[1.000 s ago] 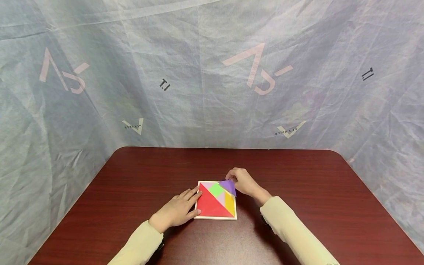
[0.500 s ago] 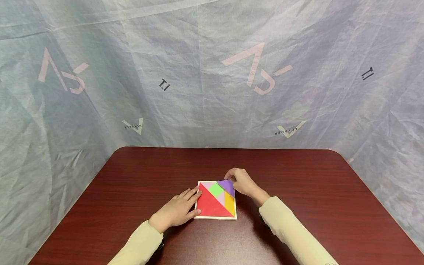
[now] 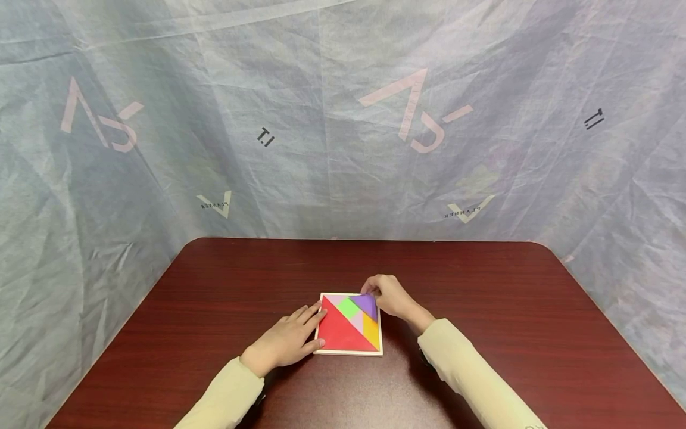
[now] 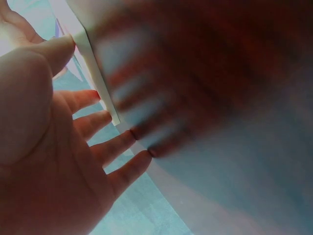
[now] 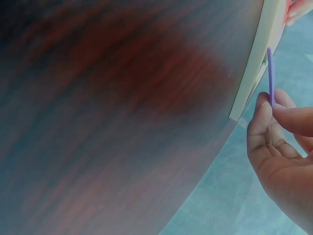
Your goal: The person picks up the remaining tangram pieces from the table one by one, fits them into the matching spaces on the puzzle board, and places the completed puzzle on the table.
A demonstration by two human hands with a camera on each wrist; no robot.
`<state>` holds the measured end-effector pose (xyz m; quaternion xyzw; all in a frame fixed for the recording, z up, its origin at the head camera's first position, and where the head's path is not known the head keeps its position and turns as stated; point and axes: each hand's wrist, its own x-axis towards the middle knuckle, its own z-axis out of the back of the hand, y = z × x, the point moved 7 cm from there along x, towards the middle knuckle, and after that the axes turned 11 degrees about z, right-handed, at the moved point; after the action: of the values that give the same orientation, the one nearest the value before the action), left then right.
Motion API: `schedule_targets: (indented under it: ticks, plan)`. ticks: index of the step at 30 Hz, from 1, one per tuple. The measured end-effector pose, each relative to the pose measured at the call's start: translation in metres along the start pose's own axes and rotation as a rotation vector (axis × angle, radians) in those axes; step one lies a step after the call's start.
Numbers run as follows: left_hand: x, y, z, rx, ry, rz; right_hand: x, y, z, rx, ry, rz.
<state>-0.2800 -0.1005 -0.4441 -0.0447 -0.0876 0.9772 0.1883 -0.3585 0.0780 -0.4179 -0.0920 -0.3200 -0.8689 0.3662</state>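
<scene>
A square tangram tray with a pale rim lies on the table. Inside it are two large red triangles, a green square, pink triangles and a yellow piece. My left hand lies along the tray's left side, fingers extended and touching its edge; the left wrist view shows the fingertips at the rim. At the far right corner, my right hand pinches a purple triangle between thumb and fingers. Edge-on in the right wrist view, the triangle stands tilted against the tray.
The tray rests on a dark red wooden table with rounded far corners. Grey printed cloth hangs behind it and along both sides. Pale sleeves cover both forearms.
My right hand has moved slightly left and toward me, bringing the purple triangle further inside the tray's far right corner. My left hand has stayed put.
</scene>
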Motion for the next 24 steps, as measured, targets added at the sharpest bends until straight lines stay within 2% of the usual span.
schedule_targets:
  ticks: [15, 24]
  plan:
    - [-0.001, 0.000, -0.001, -0.002, -0.001, -0.001, -0.002, -0.001, -0.005, -0.011, 0.033, -0.026]
    - [0.001, 0.001, -0.001, -0.004, 0.001, 0.000, -0.006, 0.003, -0.011, -0.130, 0.122, -0.097]
